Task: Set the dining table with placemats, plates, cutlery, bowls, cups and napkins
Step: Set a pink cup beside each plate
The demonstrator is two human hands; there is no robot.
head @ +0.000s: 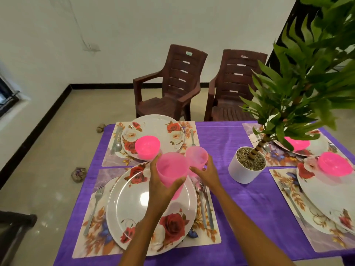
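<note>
Left grip [163, 181] round pink cup [172, 170], above near plate [134, 204].

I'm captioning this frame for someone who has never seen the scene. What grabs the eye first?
Two pink cups at the centre: the left hand grips the nearer pink cup, the right hand holds the paler pink cup, above the near-left floral plate. The purple tablecloth and the leafy potted plant on the right come next.

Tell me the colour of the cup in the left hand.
Pink, translucent cup held by the left hand; head view.
</note>
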